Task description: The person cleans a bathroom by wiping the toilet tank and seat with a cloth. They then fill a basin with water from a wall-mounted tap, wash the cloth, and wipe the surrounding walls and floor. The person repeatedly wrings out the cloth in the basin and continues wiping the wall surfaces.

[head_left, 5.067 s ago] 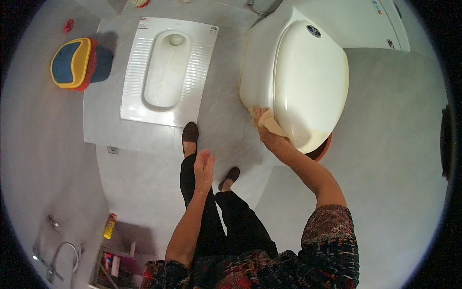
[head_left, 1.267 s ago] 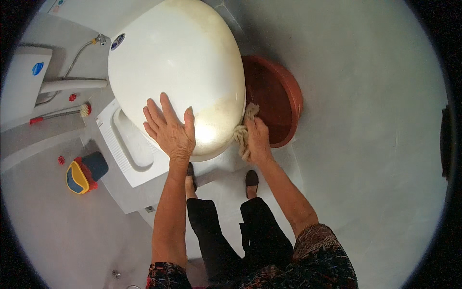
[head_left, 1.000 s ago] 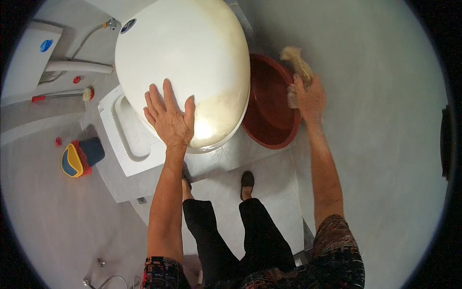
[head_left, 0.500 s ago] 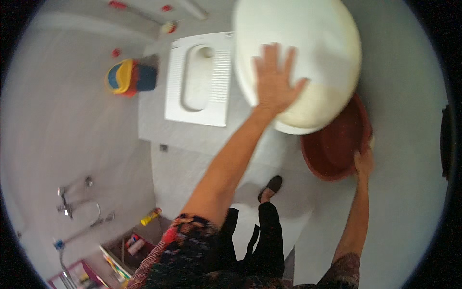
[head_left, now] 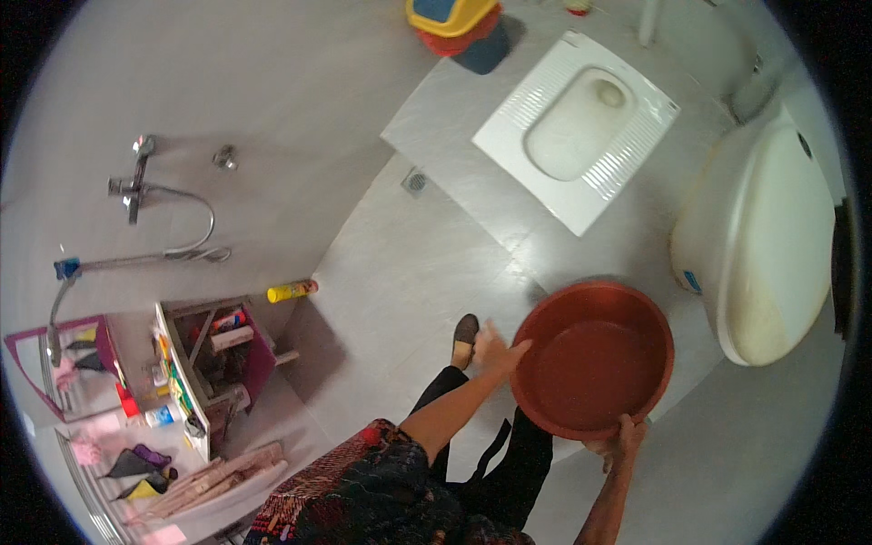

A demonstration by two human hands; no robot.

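Observation:
A round red-brown plastic basin [head_left: 595, 363] is held in front of me, its open side facing up and its inside showing nothing. My right hand [head_left: 619, 442] is closed on its near right rim. By the left rim is my left hand [head_left: 495, 350], fingers spread and slightly blurred. Its thumb tip reaches the rim, though I cannot tell whether it presses on it. At the right, a large white oval tub-like thing [head_left: 781, 245] stands upright near the wall, apart from both hands.
A white squat toilet [head_left: 581, 127] is set into the raised floor ahead. Beyond its left corner stands a yellow, red and blue bin [head_left: 486, 45]. At left are a wall tap [head_left: 132, 189], a cluttered cabinet [head_left: 218, 354] and a yellow can [head_left: 292, 291]. A floor drain [head_left: 415, 183] lies between.
My left hand has come off the white tub-like thing and moved down beside the basin. The basin has come out from beside that thing, nearer to me. My view has turned.

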